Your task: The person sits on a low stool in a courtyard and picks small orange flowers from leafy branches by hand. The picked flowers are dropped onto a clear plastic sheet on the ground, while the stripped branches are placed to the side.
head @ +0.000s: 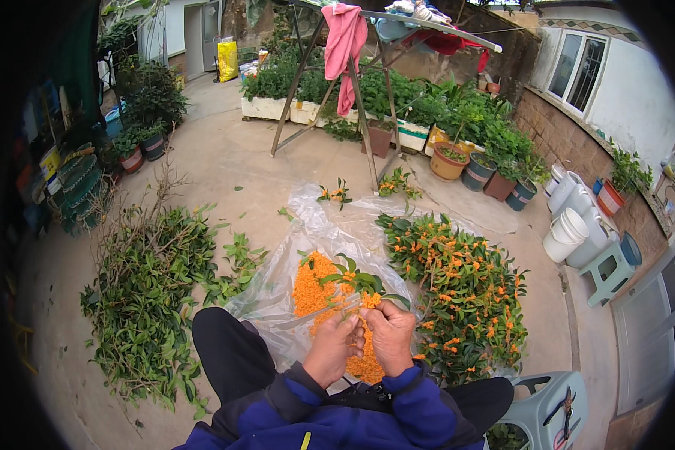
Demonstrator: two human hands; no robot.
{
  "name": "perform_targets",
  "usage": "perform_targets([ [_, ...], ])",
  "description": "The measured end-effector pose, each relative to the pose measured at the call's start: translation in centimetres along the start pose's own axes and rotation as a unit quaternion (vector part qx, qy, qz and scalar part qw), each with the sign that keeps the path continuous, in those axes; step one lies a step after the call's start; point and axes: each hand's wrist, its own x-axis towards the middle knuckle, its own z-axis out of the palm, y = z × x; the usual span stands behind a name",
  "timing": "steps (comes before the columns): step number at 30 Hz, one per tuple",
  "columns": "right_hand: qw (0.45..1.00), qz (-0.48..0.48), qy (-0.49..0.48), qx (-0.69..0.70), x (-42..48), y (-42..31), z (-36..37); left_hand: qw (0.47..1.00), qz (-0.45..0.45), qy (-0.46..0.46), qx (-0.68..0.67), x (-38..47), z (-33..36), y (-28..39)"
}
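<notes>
Between my two hands is a leafy sprig with orange blossoms (pixel 353 277), above a clear plastic sheet (pixel 264 306). My left hand (pixel 333 347) has its thumb and fingers closed at the sprig's lower left side. The fingers of my right hand (pixel 391 332) pinch it beside a blossom cluster. Loose orange blossoms (pixel 312 287) lie heaped on the sheet beneath and beyond both hands. To the right lies a pile of blossoming branches (pixel 461 292); to the left is a pile of green leafy branches (pixel 146 298) with no orange blossoms visible.
A pale green plastic stool (pixel 531 408) with pruning shears (pixel 567 413) on it stands at my lower right. Ahead is a metal drying rack (pixel 365 129) hung with cloths, with potted plants (pixel 450 160) behind it. White buckets (pixel 565 233) and another stool (pixel 610 273) stand at the right.
</notes>
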Motion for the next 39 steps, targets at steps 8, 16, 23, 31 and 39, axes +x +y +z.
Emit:
perform_targets([
  [8, 1.0, -0.026, 0.002, 0.013, 0.4, 1.5, -0.9, 0.955, -0.144, -0.167, -0.198, 0.2, -1.3, 0.2],
  [16, 0.993, 0.031, -0.039, 0.111, 0.9, 1.4, -1.8, 0.901, -0.199, -0.258, -0.287, 0.3, -2.0, 0.2],
  [23, 0.999, 0.032, 0.003, 0.04, 0.4, 1.5, -1.7, 1.0, -0.004, -0.029, 0.012, -0.9, 1.1, 0.4],
  [31, 0.999, 0.008, 0.052, 0.008, 0.2, 2.8, -1.1, 0.982, 0.133, 0.047, 0.122, 0.4, 0.1, -0.7],
  [39, 0.945, -0.012, 0.091, -0.312, 3.8, 6.3, -6.7, 0.982, -0.05, -0.081, -0.163, 0.2, -1.4, 1.1],
])
